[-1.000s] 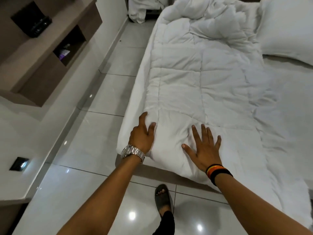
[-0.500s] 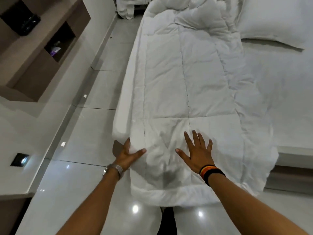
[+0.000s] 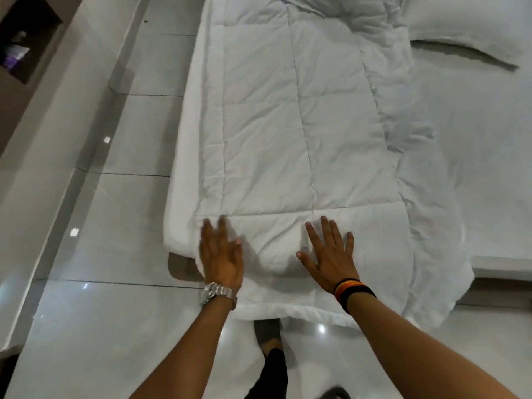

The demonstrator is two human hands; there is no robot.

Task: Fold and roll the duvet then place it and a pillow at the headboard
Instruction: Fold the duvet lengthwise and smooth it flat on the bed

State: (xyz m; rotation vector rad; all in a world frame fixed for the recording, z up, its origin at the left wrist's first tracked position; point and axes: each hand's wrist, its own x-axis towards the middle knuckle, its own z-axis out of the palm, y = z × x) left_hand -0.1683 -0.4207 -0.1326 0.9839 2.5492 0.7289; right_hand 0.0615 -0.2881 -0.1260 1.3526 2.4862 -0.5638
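A white quilted duvet (image 3: 293, 119) lies folded into a long strip along the left side of the bed, its near end hanging over the foot of the bed. My left hand (image 3: 220, 256), with a metal watch on its wrist, lies flat on the duvet's near left corner, slightly blurred. My right hand (image 3: 331, 256), with striped wristbands, presses flat with spread fingers on the near end. A white pillow (image 3: 466, 21) lies at the top right near the headboard end. The duvet's far end is bunched up.
The white bed sheet (image 3: 472, 156) covers the right side of the mattress. Glossy white floor tiles (image 3: 115, 283) run along the left. A brown wall shelf unit (image 3: 17, 47) is at the upper left. My sandalled foot (image 3: 267, 331) stands by the bed's foot.
My left hand has moved from the duvet's left edge onto its top, lying flat. The view has shifted closer and further along the bed. My right hand stays pressed flat.
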